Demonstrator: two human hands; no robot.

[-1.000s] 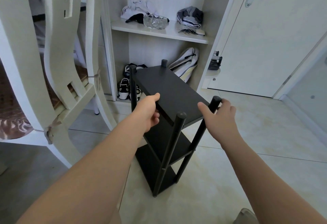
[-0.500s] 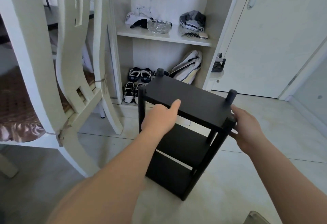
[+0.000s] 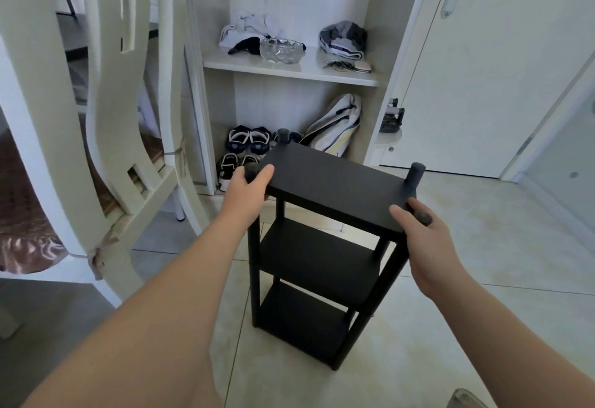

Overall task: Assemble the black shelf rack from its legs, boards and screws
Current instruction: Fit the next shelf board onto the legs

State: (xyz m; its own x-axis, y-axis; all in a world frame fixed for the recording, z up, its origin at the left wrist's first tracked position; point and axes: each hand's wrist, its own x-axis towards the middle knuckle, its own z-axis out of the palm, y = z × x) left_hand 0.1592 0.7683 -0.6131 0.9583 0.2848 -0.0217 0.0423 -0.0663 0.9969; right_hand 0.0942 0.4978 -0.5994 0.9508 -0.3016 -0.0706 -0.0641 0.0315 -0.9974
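Observation:
The black shelf rack stands upright on the tiled floor, three boards joined by four round legs whose tops poke above the top board. My left hand grips the top board's near left corner by the leg top, thumb on the board. My right hand holds the near right corner, thumb on the board and fingers curled round the leg top there. The two far leg tops stand free.
A white chair with a brown cushion stands close on the left. Behind the rack an open white cabinet holds shoes, a bag, clothes and a glass bowl. A white door is at the right.
The rack has turned and been set upright, square to me. My left hand slid from the board's middle edge to its left corner; my right hand stays at the right corner.

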